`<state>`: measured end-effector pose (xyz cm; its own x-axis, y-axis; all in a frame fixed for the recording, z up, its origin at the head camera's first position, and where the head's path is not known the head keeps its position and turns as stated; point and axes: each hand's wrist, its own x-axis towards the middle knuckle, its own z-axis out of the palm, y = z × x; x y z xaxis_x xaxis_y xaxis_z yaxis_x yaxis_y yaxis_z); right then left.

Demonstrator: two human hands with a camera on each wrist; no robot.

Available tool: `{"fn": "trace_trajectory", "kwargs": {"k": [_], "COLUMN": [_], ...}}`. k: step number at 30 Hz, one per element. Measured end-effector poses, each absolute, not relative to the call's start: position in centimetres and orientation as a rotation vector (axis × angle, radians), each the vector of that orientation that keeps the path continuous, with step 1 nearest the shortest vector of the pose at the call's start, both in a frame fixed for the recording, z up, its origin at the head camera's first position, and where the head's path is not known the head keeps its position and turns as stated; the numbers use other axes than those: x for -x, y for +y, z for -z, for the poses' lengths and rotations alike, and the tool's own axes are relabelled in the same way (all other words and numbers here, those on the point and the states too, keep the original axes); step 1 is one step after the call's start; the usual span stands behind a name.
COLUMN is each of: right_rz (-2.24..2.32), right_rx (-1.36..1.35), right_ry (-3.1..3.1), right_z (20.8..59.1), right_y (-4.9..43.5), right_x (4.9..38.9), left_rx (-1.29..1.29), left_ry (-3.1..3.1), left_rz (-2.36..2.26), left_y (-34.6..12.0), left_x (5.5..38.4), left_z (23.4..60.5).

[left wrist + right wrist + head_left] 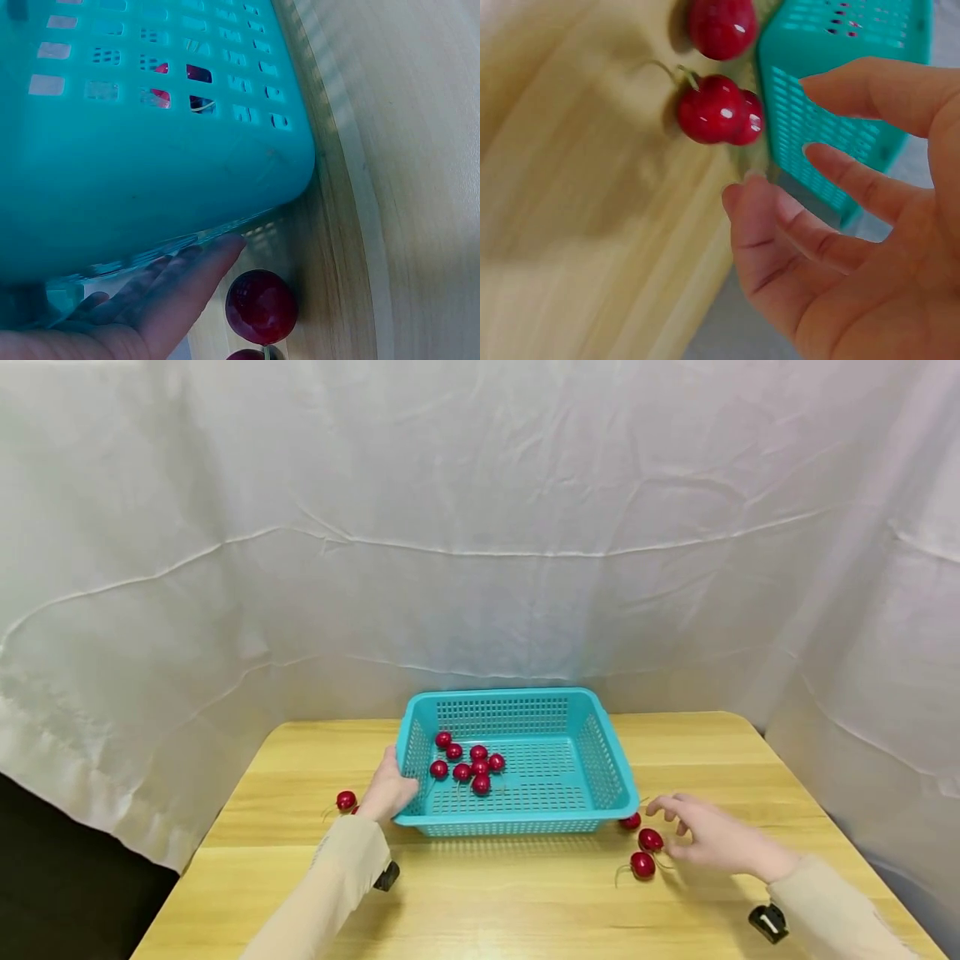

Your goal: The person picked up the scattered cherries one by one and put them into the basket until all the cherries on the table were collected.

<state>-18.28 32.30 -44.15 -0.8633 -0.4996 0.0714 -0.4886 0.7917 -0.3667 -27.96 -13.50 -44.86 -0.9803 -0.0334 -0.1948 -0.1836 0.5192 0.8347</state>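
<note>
A turquoise plastic basket (517, 817) with perforated walls sits on the table, several shiny red cherries (481, 785) grouped in its left half. My left hand (388, 789) holds the basket's left side, thumb over the rim and fingers along the outside. In the left wrist view those fingers (187, 289) lie against the wall, with a cherry (261, 307) just beside them. My right hand (716, 835) hovers with loosely bent fingers and nothing between them. Close by it are a stemmed cherry (642, 866), another cherry (650, 840), and one partly hidden by the basket's front right corner.
Left of the basket, a loose cherry (346, 800) lies near another that the left hand partly hides. The light wooden table (480, 902) has rounded back corners. Pale fabric (480, 610) hangs behind it and along both sides.
</note>
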Motion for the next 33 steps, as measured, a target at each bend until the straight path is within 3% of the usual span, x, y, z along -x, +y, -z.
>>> {"fn": "trace_trajectory", "kwargs": {"k": [33], "right_rz": [0.449], "right_rx": [0.763], "right_ry": [2.738], "right_z": [45.5], "right_y": [30.9], "right_x": [19.6], "left_rx": [0.164], "left_ry": [2.617], "left_rz": [-1.464], "left_y": [-13.7], "left_x": [28.0], "left_z": [45.1]}}
